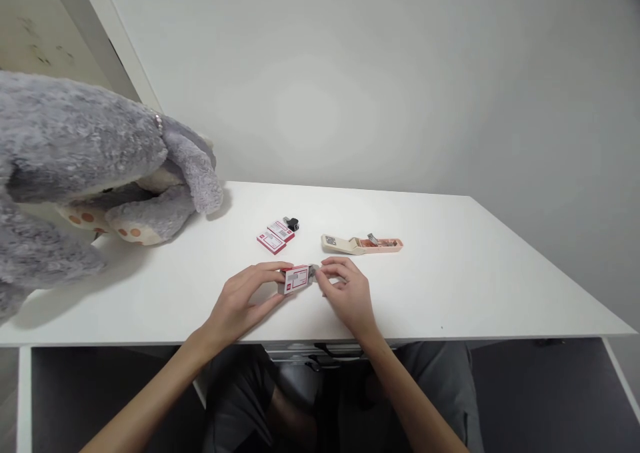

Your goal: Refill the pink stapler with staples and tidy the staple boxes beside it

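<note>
My left hand (246,298) grips a small red-and-white cardboard box (297,278) between thumb and fingers, just above the white tabletop. At the box's right end, which seems open, my right hand (347,292) has thumb and index finger together on something small and grey that I cannot make out. Beyond the hands lies an opened stapler (345,244), with a cream arm to the left and a pink tray (383,244) to the right. Silvery metal pieces show in that tray. Two similar red-and-white boxes (271,242) lie flat behind my left hand, side by side.
A small black object (291,223), perhaps a staple remover, lies behind the flat boxes. Big grey plush toys (165,203) occupy the left end of the white table (440,280). A pale wall (350,106) stands behind it. Drawer handles (335,353) show below the front edge.
</note>
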`<state>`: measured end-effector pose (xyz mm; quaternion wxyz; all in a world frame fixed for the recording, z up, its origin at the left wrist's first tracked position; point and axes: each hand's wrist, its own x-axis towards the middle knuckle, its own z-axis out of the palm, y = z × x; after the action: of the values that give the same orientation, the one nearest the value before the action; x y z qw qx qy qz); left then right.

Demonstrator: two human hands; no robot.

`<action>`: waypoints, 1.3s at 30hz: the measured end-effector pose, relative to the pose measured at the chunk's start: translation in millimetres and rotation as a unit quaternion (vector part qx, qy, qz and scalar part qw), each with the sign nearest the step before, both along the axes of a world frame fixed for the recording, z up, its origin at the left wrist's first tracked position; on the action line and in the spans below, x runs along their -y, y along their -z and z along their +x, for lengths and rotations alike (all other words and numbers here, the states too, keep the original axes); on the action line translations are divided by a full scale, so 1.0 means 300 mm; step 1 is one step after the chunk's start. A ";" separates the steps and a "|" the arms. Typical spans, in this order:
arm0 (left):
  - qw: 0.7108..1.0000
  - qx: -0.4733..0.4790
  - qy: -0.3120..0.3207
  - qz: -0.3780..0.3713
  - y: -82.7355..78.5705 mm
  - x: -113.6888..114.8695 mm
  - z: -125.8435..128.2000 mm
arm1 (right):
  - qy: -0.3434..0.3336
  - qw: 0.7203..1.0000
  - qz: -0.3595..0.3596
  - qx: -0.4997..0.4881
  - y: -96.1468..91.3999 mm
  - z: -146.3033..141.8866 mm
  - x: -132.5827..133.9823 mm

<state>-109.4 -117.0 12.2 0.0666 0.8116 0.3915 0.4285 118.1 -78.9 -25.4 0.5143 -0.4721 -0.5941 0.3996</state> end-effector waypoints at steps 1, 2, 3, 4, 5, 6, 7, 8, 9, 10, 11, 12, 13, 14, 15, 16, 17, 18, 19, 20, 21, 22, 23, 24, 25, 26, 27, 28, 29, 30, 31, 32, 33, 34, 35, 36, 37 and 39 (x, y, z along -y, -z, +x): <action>1.000 0.004 -0.001 -0.002 -0.001 0.001 0.002 | 0.004 1.000 -0.002 0.000 0.000 0.000 0.001; 1.000 0.007 -0.006 -0.004 -0.001 0.002 0.004 | 0.009 1.000 -0.003 -0.002 -0.001 0.000 0.002; 1.000 0.010 -0.017 -0.004 0.000 0.003 0.005 | 0.015 1.000 -0.004 -0.004 -0.001 0.001 0.003; 0.999 0.013 -0.035 -0.004 0.003 0.005 0.007 | 0.022 1.000 -0.005 -0.006 -0.002 0.001 0.004; 0.998 0.017 -0.061 -0.003 0.007 0.006 0.008 | 0.030 1.000 -0.004 -0.007 -0.002 0.002 0.004; 0.996 0.025 -0.091 -0.002 0.012 0.007 0.008 | 0.037 0.999 -0.001 -0.006 -0.002 0.002 0.005; 0.992 0.037 -0.120 -0.001 0.018 0.007 0.008 | 0.041 0.999 0.003 0.000 -0.002 0.003 0.005; 0.988 0.051 -0.145 -0.002 0.023 0.007 0.007 | 0.044 0.999 0.009 0.008 -0.001 0.004 0.005; 0.984 0.066 -0.165 -0.006 0.027 0.006 0.005 | 0.046 0.999 0.017 0.020 0.000 0.004 0.004; 0.981 0.081 -0.176 -0.013 0.031 0.004 0.002 | 0.046 0.998 0.026 0.034 0.001 0.004 0.004; 0.978 0.097 -0.181 -0.021 0.034 0.000 -0.001 | 0.044 0.997 0.035 0.047 0.003 0.004 0.003; 0.977 0.113 -0.179 -0.030 0.036 -0.004 -0.004 | 0.040 0.997 0.043 0.059 0.004 0.003 0.002; 0.976 0.130 -0.171 -0.042 0.038 -0.008 -0.007 | 0.036 0.996 0.049 0.069 0.006 0.002 0.001; 0.975 0.150 -0.157 -0.056 0.040 -0.012 -0.009 | 0.032 0.995 0.053 0.077 0.008 0.001 0.000; 0.973 0.172 -0.138 -0.073 0.040 -0.016 -0.011 | 0.029 0.995 0.054 0.084 0.010 0.000 0.000; 0.969 0.195 -0.117 -0.091 0.040 -0.020 -0.012 | 0.028 0.994 0.054 0.090 0.012 -0.001 -0.001; 0.965 0.217 -0.094 -0.110 0.039 -0.022 -0.013 | 0.027 0.994 0.054 0.096 0.015 -0.002 -0.002; 0.961 0.235 -0.073 -0.129 0.037 -0.022 -0.012 | 0.027 0.993 0.055 0.101 0.017 -0.003 -0.002; 0.956 0.250 -0.055 -0.144 0.034 -0.022 -0.010 | 0.027 0.993 0.055 0.105 0.019 -0.004 -0.003; 0.952 0.259 -0.041 -0.156 0.029 -0.021 -0.008 | 0.028 0.992 0.055 0.109 0.020 -0.005 -0.003; 0.949 0.266 -0.030 -0.167 0.025 -0.018 -0.007 | 0.029 0.992 0.056 0.113 0.022 -0.006 -0.003; 0.946 0.271 -0.021 -0.178 0.020 -0.016 -0.005 | 0.030 0.991 0.056 0.116 0.023 -0.007 -0.004; 0.943 0.276 -0.014 -0.187 0.015 -0.014 -0.004 | 0.031 0.991 0.057 0.119 0.023 -0.008 -0.004; 0.939 0.281 -0.008 -0.197 0.011 -0.012 -0.004 | 0.033 0.991 0.058 0.119 0.022 -0.008 -0.004; 0.936 0.285 -0.002 -0.207 0.009 -0.010 -0.005 | 0.033 0.991 0.059 0.117 0.020 -0.008 -0.003; 0.933 0.287 0.003 -0.216 0.007 -0.009 -0.006 | 0.033 0.991 0.061 0.111 0.017 -0.007 -0.003; 0.931 0.288 0.008 -0.224 0.006 -0.009 -0.008 | 0.033 0.992 0.062 0.100 0.012 -0.004 -0.002; 0.930 0.286 0.013 -0.231 0.006 -0.009 -0.009 | 0.030 0.994 0.062 0.087 0.006 -0.002 -0.001; 0.930 0.282 0.018 -0.236 0.007 -0.009 -0.011 | 0.025 0.995 0.061 0.072 -0.002 0.002 0.001; 0.930 0.278 0.023 -0.239 0.008 -0.009 -0.012 | 0.015 0.997 0.058 0.056 -0.010 0.006 0.004; 0.931 0.273 0.028 -0.242 0.010 -0.009 -0.013 | 0.000 0.998 0.053 0.043 -0.018 0.010 0.007; 0.931 0.267 0.034 -0.245 0.011 -0.009 -0.014 | -0.019 0.998 0.048 0.034 -0.025 0.013 0.010; 0.932 0.262 0.039 -0.249 0.012 -0.008 -0.014 | -0.041 0.998 0.044 0.031 -0.031 0.015 0.013; 0.932 0.258 0.044 -0.253 0.013 -0.007 -0.014 | -0.061 0.997 0.044 0.032 -0.036 0.017 0.016; 0.931 0.255 0.047 -0.258 0.013 -0.006 -0.014 | -0.077 0.995 0.046 0.035 -0.039 0.017 0.018; 0.929 0.256 0.049 -0.265 0.014 -0.005 -0.014 | -0.089 0.994 0.049 0.040 -0.040 0.017 0.019; 0.926 0.258 0.049 -0.271 0.014 -0.004 -0.013 | -0.095 0.993 0.052 0.044 -0.039 0.017 0.020; 0.920 0.265 0.046 -0.286 0.015 -0.002 -0.011 | -0.100 0.992 0.054 0.047 -0.034 0.016 0.020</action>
<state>-112.6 -116.2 7.8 0.4170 0.6319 0.4275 0.4940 122.8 -84.8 -15.0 0.4680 -0.4002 -0.6825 0.3938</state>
